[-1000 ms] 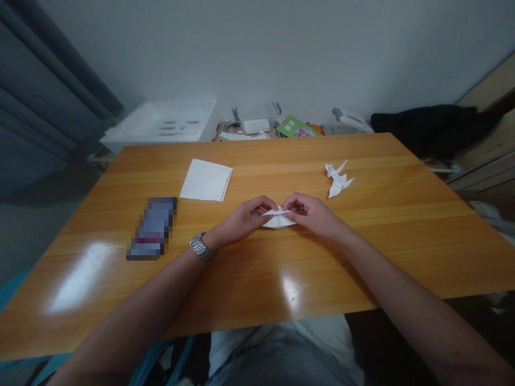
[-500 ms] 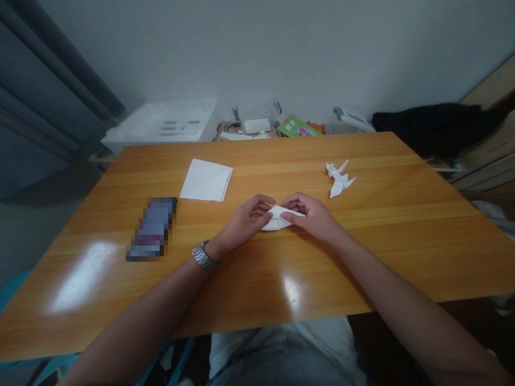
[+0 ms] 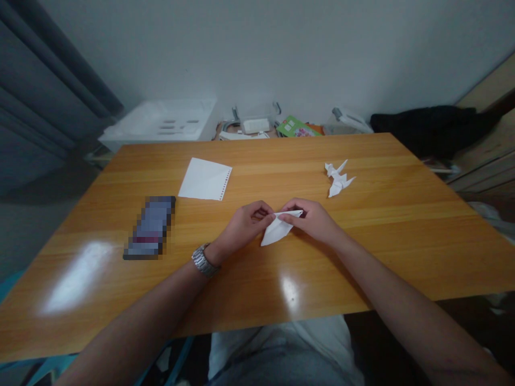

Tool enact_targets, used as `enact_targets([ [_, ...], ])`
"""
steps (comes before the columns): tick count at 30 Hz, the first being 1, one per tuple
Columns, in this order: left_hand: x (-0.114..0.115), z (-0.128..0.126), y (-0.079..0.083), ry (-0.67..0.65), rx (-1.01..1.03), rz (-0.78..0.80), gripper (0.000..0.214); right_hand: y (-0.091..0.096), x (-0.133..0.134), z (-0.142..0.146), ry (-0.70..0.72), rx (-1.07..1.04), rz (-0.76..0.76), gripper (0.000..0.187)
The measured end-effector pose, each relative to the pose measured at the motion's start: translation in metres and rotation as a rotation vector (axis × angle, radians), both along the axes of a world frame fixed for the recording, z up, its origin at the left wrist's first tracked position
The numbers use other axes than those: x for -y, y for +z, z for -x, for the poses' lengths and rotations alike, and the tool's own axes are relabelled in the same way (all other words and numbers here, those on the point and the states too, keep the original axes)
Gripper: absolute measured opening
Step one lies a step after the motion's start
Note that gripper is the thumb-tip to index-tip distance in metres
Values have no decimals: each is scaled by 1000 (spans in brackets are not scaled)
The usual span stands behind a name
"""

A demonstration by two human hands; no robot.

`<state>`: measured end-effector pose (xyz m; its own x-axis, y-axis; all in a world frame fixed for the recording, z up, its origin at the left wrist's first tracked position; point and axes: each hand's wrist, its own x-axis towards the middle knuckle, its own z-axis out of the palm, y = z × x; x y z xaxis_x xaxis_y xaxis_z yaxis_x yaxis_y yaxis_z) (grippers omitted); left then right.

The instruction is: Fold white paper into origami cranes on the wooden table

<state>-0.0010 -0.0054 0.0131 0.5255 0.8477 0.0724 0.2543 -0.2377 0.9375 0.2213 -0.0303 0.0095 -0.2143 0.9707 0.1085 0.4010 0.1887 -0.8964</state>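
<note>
Between my two hands, just above the middle of the table, is a small folded white paper (image 3: 277,230). Its upper edge is pinched at both sides and a pointed flap hangs down toward me. My left hand (image 3: 253,219), with a metal watch (image 3: 204,260) on its wrist, is closed with thumb and fingers on the paper's left part. My right hand (image 3: 309,217) is closed on the upper right part, its thumb lying across the front. The fingertips behind the paper are partly hidden.
On the wooden table (image 3: 322,279), a sheet of paper (image 3: 205,178) with a perforated edge and a phone (image 3: 151,228) lie left. A folded paper figure (image 3: 338,179) lies at the right. Behind stand a white plastic tray (image 3: 161,120) and a green booklet (image 3: 298,127).
The folded paper has turned in my hands, so its flap now points down toward me and shows more of its face. Both hands have shifted slightly nearer to me.
</note>
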Motion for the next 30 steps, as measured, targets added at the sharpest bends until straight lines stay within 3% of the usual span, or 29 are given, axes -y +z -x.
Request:
enact_targets([
  [11,2,-2,2,32,12,23,23,-1,1,-5,-9,-38,68,32],
  [19,3,-3,-3,-25,24,-6,23,-3,1,-6,18,-29,88,29],
  [30,1,-2,1,40,44,20,23,0,0,-9,17,-146,106,26],
])
